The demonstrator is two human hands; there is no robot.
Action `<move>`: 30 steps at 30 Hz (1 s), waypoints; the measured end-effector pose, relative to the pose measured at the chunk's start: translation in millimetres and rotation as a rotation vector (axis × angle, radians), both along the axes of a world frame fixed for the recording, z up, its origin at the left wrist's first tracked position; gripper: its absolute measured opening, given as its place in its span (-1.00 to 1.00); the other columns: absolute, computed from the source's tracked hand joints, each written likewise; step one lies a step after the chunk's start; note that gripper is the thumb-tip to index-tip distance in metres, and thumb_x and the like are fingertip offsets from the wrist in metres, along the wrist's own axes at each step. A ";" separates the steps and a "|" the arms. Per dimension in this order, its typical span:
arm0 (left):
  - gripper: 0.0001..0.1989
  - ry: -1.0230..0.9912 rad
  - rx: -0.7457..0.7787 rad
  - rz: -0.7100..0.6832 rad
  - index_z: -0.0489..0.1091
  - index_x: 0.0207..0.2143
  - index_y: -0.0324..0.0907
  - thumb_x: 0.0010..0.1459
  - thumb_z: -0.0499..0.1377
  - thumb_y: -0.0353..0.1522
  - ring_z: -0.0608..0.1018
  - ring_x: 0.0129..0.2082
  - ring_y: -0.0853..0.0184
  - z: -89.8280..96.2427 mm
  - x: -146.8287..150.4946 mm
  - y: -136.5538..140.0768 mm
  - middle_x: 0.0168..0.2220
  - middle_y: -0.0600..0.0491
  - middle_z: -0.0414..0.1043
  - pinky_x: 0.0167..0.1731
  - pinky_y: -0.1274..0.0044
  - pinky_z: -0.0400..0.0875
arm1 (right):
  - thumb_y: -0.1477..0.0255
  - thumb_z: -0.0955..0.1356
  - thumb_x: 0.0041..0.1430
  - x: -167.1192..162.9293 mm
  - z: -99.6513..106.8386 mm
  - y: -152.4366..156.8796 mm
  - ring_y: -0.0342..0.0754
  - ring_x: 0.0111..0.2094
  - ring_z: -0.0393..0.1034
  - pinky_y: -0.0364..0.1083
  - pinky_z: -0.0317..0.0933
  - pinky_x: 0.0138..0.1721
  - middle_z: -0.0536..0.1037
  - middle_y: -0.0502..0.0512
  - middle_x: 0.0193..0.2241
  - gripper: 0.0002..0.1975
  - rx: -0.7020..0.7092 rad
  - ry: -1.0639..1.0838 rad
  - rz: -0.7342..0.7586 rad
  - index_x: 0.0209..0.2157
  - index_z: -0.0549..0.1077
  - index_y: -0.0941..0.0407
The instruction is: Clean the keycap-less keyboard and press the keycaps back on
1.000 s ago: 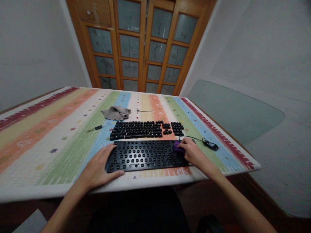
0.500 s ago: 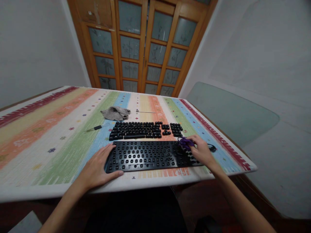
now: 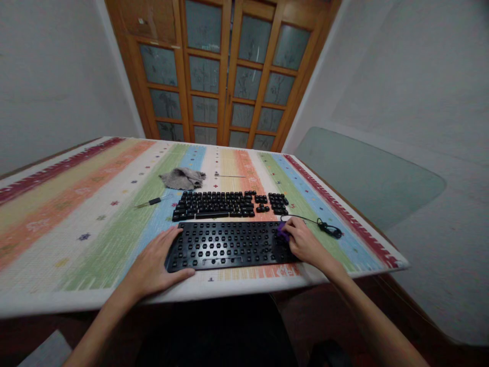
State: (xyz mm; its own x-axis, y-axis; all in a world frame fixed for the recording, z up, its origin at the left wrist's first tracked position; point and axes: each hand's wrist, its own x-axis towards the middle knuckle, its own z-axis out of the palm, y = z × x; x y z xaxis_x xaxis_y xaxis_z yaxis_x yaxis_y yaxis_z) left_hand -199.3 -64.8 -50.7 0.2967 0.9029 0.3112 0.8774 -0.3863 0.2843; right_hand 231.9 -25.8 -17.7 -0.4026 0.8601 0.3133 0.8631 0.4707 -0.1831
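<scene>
A black keyboard (image 3: 225, 244) with its keycaps off lies near the table's front edge, rows of bare switches showing. Its left end is gripped by my left hand (image 3: 156, 260), fingers along the side and thumb at the front edge. My right hand (image 3: 305, 242) is closed on a small purple cloth (image 3: 281, 232), pressed against the right part of the keyboard. That hand hides the keyboard's right end. Just behind the keyboard, the loose black keycaps (image 3: 214, 204) are laid out in rows like a keyboard.
A crumpled grey cloth (image 3: 183, 178) lies behind the keycaps. Left of them is a small black-handled tool with metal wires (image 3: 153, 202); a thin rod (image 3: 231, 176) lies farther back. The coiled keyboard cable (image 3: 330, 229) rests at right on the striped tablecloth (image 3: 95, 229).
My right hand has moved left and slightly toward me across the keyboard with the purple cloth, uncovering the coiled cable. My left hand stays in place.
</scene>
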 end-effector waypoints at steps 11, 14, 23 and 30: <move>-0.03 -0.006 0.000 0.000 0.16 0.27 -0.23 -0.04 0.22 0.18 0.38 0.21 -0.16 -0.2 0.1 0.8 0.27 -0.26 0.26 0.18 0.04 0.32 | 0.47 0.28 0.22 23.4 23.1 23.5 0.01 -0.26 0.42 -0.01 0.29 -0.16 0.51 0.09 -0.33 -0.86 -0.078 0.315 0.026 -0.31 0.49 0.08; -0.03 -0.002 0.000 -0.005 0.15 0.27 -0.24 -0.02 0.20 0.18 0.38 0.22 -0.17 0.2 0.2 0.8 0.27 -0.29 0.25 0.17 0.02 0.32 | 0.49 0.27 0.24 14.0 23.7 17.0 0.02 -0.23 0.41 0.00 0.28 -0.12 0.49 0.11 -0.28 -0.84 -0.002 0.284 0.033 -0.26 0.50 0.08; -0.04 -0.023 -0.004 -0.001 0.15 0.28 -0.21 -0.03 0.23 0.16 0.37 0.23 -0.16 -1.1 -0.9 -0.5 0.28 -0.27 0.23 0.18 0.02 0.31 | 0.68 0.25 0.05 -7.0 5.2 -5.0 0.08 -0.19 0.29 0.03 0.24 -0.13 0.41 0.21 -0.27 -0.66 0.023 -0.184 -0.008 -0.22 0.56 0.17; -0.04 -0.015 -0.003 -0.002 0.15 0.27 -0.22 -0.04 0.23 0.16 0.38 0.22 -0.16 -1.0 -0.5 0.5 0.28 -0.26 0.24 0.18 0.03 0.31 | 0.72 0.22 0.03 -13.8 7.3 4.0 0.04 -0.22 0.29 -0.05 0.20 -0.16 0.41 0.20 -0.29 -0.72 -0.032 -0.228 -0.033 -0.32 0.46 0.16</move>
State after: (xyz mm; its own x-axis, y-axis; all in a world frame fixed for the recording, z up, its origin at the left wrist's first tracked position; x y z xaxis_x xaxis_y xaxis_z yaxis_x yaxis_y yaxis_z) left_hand -199.7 -64.3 -51.7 0.2937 0.9032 0.3131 0.8724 -0.3872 0.2983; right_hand 218.0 -21.7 -10.5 -0.4311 0.8821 0.1901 0.8988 0.4383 0.0045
